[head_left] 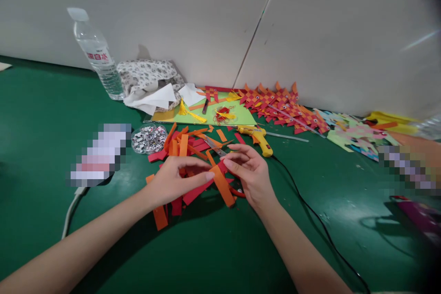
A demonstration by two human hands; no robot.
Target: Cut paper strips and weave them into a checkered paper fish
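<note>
Between my two hands, over a loose heap of strips, is a crossed pair: an orange paper strip (223, 186) and a red paper strip (200, 190). My left hand (179, 175) pinches them near the crossing, its thumb against the orange strip. On the other side, my right hand (251, 172) has thumb and fingers closed on the red strip's end. Scissors (214, 146) lie behind the hands, their blades showing and their red handle partly covered by my right hand. Orange and red cut strips (159, 216) are scattered under and around my left hand.
A yellow glue gun (263, 140) with a black cord lies behind my right hand. A dish of googly eyes (149, 138), a blurred-out phone (101, 154) and a water bottle (98, 57) stand left. Woven paper fish (275, 105) are piled along the wall.
</note>
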